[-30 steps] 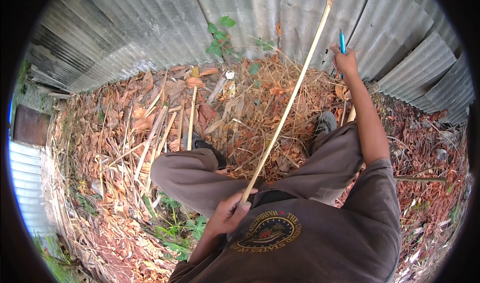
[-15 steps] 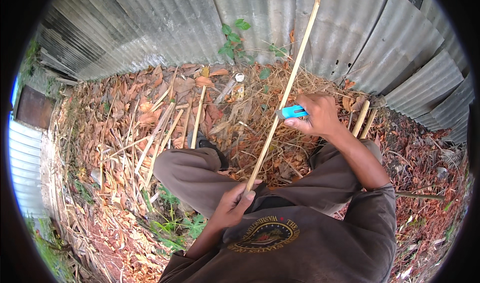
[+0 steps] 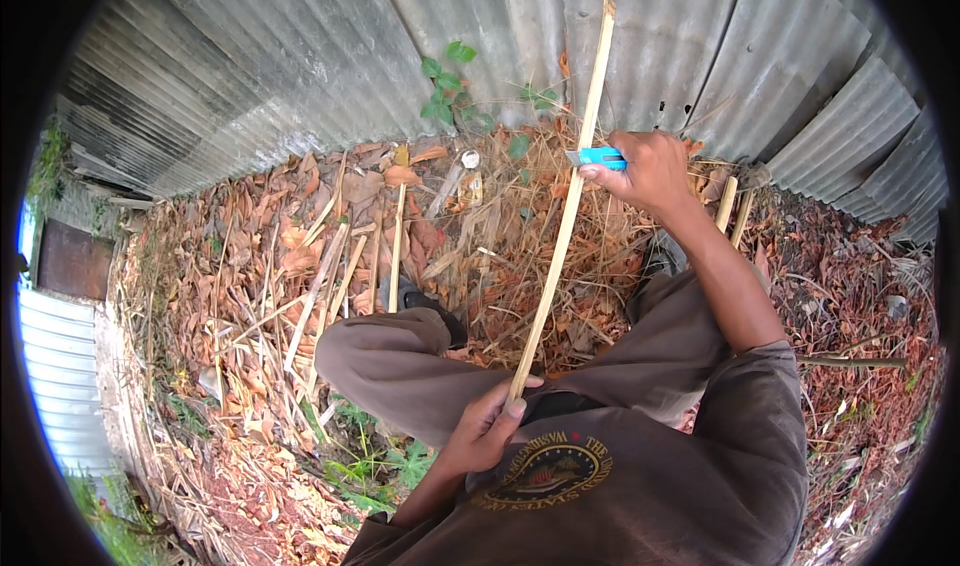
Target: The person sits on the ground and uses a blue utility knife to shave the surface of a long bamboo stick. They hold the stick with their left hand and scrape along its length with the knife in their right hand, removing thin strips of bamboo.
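A long pale strip of split bamboo or wood [image 3: 556, 271] slants up and away from my lap toward the metal fence. My left hand [image 3: 486, 427] is closed around its near end, close to my belly. In my right hand [image 3: 648, 173] is a bright blue utility knife [image 3: 600, 158], gripped by its handle. The knife's blade lies across the strip, touching or nearly touching its upper part. Most of my right fingers are curled out of sight behind the handle.
Corrugated metal sheets [image 3: 300, 56] form a fence ahead. Several split strips [image 3: 318, 296] lie on dry leaves to my left. Two pale poles [image 3: 726, 206] stand by my right knee. Green plants [image 3: 447, 86] grow at the fence. My bent legs [image 3: 390, 361] frame the strip.
My right hand with the knife has moved up and away along the strip, toward its far end. The strip stands a little steeper. My left hand still holds the near end.
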The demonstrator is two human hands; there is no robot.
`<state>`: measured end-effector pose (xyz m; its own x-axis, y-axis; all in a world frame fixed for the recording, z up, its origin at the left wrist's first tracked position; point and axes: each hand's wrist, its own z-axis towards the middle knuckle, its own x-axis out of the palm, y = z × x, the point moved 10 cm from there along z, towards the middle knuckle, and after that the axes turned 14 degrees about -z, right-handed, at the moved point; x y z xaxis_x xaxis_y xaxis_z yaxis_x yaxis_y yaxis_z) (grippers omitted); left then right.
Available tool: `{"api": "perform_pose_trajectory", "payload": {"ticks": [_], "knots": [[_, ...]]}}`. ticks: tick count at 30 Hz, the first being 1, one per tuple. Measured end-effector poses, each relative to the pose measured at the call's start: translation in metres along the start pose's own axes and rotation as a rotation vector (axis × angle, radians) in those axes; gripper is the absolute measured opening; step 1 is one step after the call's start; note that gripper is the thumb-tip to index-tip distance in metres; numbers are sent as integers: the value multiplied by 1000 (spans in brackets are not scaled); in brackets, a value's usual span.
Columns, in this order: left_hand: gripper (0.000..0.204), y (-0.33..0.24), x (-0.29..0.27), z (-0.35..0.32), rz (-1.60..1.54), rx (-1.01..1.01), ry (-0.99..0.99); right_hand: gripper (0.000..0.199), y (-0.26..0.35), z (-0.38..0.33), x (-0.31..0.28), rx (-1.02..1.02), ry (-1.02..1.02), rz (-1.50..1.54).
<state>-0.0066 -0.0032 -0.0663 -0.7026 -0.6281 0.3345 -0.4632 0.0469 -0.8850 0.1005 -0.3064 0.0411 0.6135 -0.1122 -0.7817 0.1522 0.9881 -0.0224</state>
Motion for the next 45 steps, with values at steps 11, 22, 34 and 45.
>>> {"api": "perform_pose_trajectory", "payload": {"ticks": [11,22,34,45], "knots": [[36,12,3,-28,88,-52,-18,76,-41,-12,14,203,246,-5],[34,-4,-2,-17,156,16,-45,61,0,-9,0,-27,26,1],[36,17,-2,-39,177,-68,-30,81,-82,-6,25,318,289,-1],[33,-8,-11,-23,244,53,-70,66,0,-14,17,-34,66,50]]}}
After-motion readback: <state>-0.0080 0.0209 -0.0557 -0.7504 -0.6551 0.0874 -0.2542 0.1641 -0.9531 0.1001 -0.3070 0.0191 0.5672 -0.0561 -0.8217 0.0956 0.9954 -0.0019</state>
